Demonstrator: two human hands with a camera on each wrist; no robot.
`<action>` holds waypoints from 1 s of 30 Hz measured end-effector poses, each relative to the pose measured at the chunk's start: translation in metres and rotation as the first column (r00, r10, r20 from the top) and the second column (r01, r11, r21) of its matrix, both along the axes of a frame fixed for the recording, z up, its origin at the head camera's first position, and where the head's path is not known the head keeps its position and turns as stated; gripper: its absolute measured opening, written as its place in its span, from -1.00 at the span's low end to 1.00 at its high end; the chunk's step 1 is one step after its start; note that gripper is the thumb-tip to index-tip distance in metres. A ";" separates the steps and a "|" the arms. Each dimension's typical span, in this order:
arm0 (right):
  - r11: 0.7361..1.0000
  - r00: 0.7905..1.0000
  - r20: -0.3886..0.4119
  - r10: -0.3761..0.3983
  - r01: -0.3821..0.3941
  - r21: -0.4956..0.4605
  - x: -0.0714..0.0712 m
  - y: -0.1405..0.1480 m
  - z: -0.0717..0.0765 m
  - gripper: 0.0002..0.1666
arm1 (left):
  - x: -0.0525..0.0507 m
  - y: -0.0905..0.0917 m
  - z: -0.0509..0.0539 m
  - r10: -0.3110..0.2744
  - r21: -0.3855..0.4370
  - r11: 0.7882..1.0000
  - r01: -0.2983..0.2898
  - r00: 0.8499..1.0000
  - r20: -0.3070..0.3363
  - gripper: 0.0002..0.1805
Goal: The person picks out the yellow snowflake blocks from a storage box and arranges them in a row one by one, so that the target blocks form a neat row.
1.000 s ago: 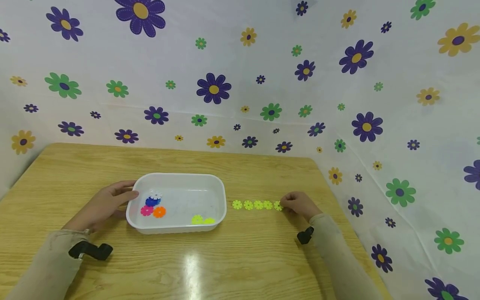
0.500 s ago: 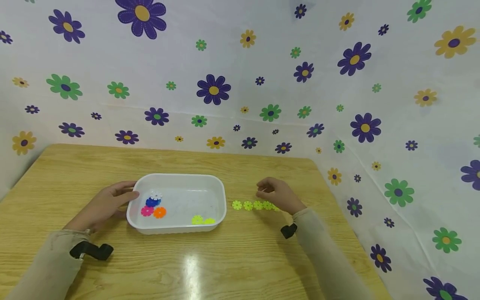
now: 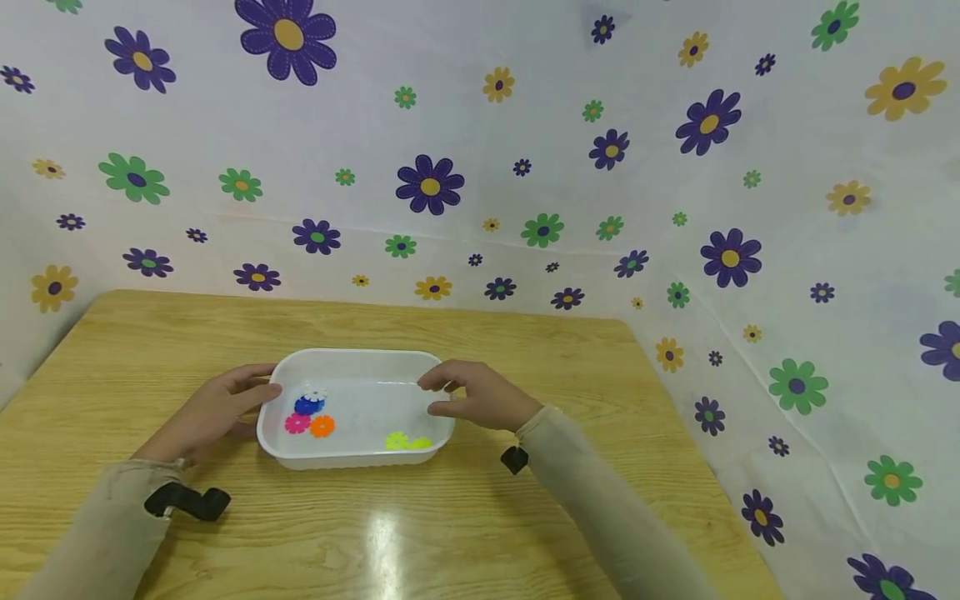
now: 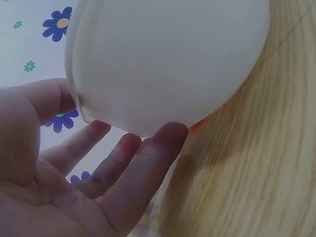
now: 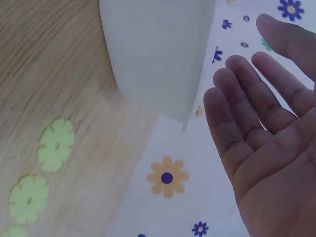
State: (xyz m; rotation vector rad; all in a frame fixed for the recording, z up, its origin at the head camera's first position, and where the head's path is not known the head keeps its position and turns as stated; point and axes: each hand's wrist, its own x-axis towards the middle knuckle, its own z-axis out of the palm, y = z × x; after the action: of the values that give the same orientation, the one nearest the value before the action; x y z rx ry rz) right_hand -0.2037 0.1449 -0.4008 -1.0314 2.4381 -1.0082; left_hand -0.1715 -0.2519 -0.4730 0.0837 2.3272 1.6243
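My left hand grips the left end of a white plastic tub, its thumb over the rim. In the left wrist view the fingers lie against the outer wall. Over the tub's right rim hovers my right hand, fingers loosely bent and holding nothing. Inside the tub lie two yellow-green flower discs at the front right. A white, a blue, a pink and an orange flower disc sit at the left. Yellow-green discs lie in a row on the table, hidden by my right hand in the head view.
The wooden table reaches back to a white flower-printed cloth, which also hangs along the right side. Black wrist straps sit over both sleeves.
My right hand let go of the last yellow-green disc in the row and moved left to the tub's right rim. My left hand stays on the tub.
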 end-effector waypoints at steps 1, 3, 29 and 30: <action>0.999 1.000 -0.011 0.022 -0.021 0.025 -0.001 -0.004 -0.002 -0.54 | 0.000 0.000 0.000 0.000 -0.002 1.000 0.000 1.000 -0.001 -0.19; 0.995 0.998 -0.025 0.062 -0.060 0.079 -0.002 -0.013 -0.005 -0.54 | 0.000 0.000 0.000 0.001 -0.006 1.000 -0.001 1.000 -0.002 -0.19; 0.842 0.967 -0.105 0.231 -0.145 0.519 -0.006 -0.075 -0.033 -0.80 | 0.000 0.000 -0.003 0.008 0.011 1.000 -0.008 1.000 0.008 -0.18; 0.846 0.970 -0.096 0.222 -0.142 0.514 -0.007 -0.076 -0.034 -0.82 | 0.001 0.000 -0.002 0.011 0.011 1.000 -0.011 1.000 0.009 -0.18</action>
State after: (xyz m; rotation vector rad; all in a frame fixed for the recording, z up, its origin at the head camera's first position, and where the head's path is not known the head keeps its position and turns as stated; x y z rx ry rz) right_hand -0.2107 0.0693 -0.4344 -1.1452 2.4569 -0.2027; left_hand -0.1709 -0.2518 -0.4754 0.0663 2.3166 1.6392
